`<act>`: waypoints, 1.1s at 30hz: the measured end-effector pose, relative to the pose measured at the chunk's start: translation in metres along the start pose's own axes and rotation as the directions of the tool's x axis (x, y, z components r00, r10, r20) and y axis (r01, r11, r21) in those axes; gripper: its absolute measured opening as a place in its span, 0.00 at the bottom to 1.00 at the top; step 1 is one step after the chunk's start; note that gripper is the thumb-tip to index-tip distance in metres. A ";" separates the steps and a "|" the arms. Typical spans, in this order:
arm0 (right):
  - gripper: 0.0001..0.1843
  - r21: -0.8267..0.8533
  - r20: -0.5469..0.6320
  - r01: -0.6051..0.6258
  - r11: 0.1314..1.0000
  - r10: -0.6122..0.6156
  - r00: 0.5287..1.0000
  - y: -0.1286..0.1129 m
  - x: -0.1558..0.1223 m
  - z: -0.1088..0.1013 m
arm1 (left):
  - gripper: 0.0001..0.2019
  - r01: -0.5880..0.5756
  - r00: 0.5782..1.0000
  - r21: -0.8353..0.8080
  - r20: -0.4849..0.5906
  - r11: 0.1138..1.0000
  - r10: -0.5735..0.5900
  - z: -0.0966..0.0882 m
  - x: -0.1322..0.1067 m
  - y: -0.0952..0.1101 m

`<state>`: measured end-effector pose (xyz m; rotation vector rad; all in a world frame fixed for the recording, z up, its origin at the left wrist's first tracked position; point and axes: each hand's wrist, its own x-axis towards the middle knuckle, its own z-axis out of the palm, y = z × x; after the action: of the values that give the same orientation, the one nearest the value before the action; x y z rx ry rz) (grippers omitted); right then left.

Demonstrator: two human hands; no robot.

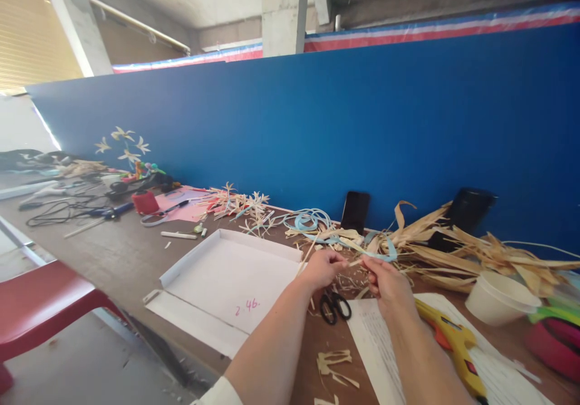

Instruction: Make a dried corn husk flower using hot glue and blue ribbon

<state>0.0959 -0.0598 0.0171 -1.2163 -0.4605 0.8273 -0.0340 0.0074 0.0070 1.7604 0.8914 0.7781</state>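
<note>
My left hand [324, 267] and my right hand [384, 277] are close together over the table. Both pinch a thin pale strip of dried husk [354, 263], stretched between the fingertips. Just below my left hand lies a pair of black-handled scissors [334, 307], its blades partly hidden. A yellow glue gun [453, 341] rests on paper to the right of my right forearm. Small cut husk pieces [338, 366] lie between my forearms. Behind my hands are loose husk scraps and a light blue coiled ribbon [310, 219].
A white box lid [226, 278] marked "2.46." sits left of my arms. Dried husks [489, 251], a white cup [501, 299] and a phone [356, 210] leaning on the blue partition [408, 121] stand around. Husk flowers [251, 202] lie at the back; a red chair [49, 302] is left.
</note>
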 end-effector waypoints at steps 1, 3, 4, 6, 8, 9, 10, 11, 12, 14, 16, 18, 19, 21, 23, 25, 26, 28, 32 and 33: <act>0.14 0.000 -0.022 0.006 1.000 -0.006 1.000 0.001 0.000 0.000 | 0.10 -0.003 1.000 0.011 -0.020 1.000 0.003 -0.001 0.001 -0.001; 0.15 0.008 -0.069 0.022 1.000 -0.021 0.997 0.003 0.002 0.000 | 0.10 -0.001 0.995 0.045 -0.100 0.999 0.006 -0.005 0.002 -0.002; 0.15 0.017 -0.091 0.032 0.999 -0.030 0.995 0.004 0.003 -0.001 | 0.10 0.007 0.988 0.076 -0.157 0.997 0.005 -0.008 0.002 -0.002; 0.16 0.042 -0.125 0.049 0.998 -0.043 0.991 0.007 0.005 -0.001 | 0.10 0.034 0.963 0.161 -0.269 0.986 0.011 -0.014 0.002 -0.001; 0.17 0.067 -0.137 0.049 0.997 -0.039 0.990 0.008 0.005 -0.001 | 0.10 0.048 0.947 0.232 -0.321 0.972 0.029 -0.017 0.002 0.000; 0.17 0.077 -0.134 0.042 0.996 -0.032 0.990 0.009 0.005 0.000 | 0.10 0.044 0.947 0.247 -0.319 0.968 0.038 -0.018 0.001 0.001; 0.17 0.084 -0.124 0.033 0.996 -0.022 0.992 0.008 0.004 0.001 | 0.11 0.032 0.952 0.246 -0.302 0.969 0.045 -0.017 0.001 0.001; 0.17 0.089 -0.110 0.018 0.996 -0.009 0.994 0.008 0.003 0.002 | 0.11 0.016 0.960 0.231 -0.277 0.973 0.050 -0.016 0.001 0.001; 0.17 0.092 -0.095 0.000 0.996 0.009 0.995 0.008 0.002 0.003 | 0.12 -0.003 0.968 0.206 -0.245 0.979 0.055 -0.013 0.000 0.001; 0.17 0.092 -0.061 -0.036 0.995 0.042 0.997 0.008 -0.001 0.005 | 0.15 -0.046 0.983 0.143 -0.170 0.989 0.071 -0.008 0.001 0.000; 0.16 0.083 -0.027 -0.058 0.995 0.060 0.998 0.008 -0.003 0.006 | 0.15 -0.078 0.991 0.075 -0.100 0.994 0.085 -0.002 0.001 -0.002; 0.16 0.074 0.005 -0.063 0.995 0.063 0.998 0.009 -0.003 0.007 | 0.15 -0.070 0.996 0.019 -0.057 0.997 0.071 0.001 0.002 -0.003; 0.15 0.072 0.019 -0.063 0.995 0.062 0.998 0.010 -0.003 0.007 | 0.14 -0.052 0.998 0.003 -0.047 0.999 0.052 0.002 0.002 -0.004; 0.15 0.069 0.031 -0.060 0.996 0.058 0.998 0.011 -0.003 0.007 | 0.12 -0.014 0.999 -0.011 -0.039 1.000 0.014 0.003 0.002 -0.004; 0.14 0.056 0.026 -0.052 0.997 0.051 0.998 0.011 -0.004 0.007 | 0.12 0.003 0.999 -0.010 -0.035 1.000 -0.004 0.003 0.002 -0.003; 0.13 0.031 0.017 -0.052 0.998 0.051 0.999 0.010 -0.004 0.007 | 0.12 -0.003 0.999 -0.004 -0.032 1.000 0.003 0.002 0.001 -0.002; 0.14 0.019 0.018 -0.056 0.998 0.056 0.998 0.010 -0.005 0.007 | 0.12 -0.007 0.999 0.002 -0.033 1.000 0.007 0.002 0.001 -0.002; 0.15 0.000 0.044 -0.072 0.997 0.072 0.996 0.010 -0.004 0.007 | 0.12 -0.007 0.999 0.013 -0.044 1.000 0.008 0.001 0.002 -0.004; 0.19 0.011 0.104 -0.114 0.993 0.112 0.988 0.011 -0.002 0.006 | 0.13 0.008 0.998 0.028 -0.065 1.000 -0.006 0.001 0.004 -0.008; 0.20 0.020 0.108 -0.116 0.993 0.114 0.988 0.011 -0.002 0.006 | 0.13 0.006 0.998 0.030 -0.063 1.000 -0.004 0.001 0.005 -0.009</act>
<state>0.0864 -0.0563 0.0088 -1.1869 -0.4678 0.9979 -0.0324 0.0134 -0.0013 1.7674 0.9537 0.8252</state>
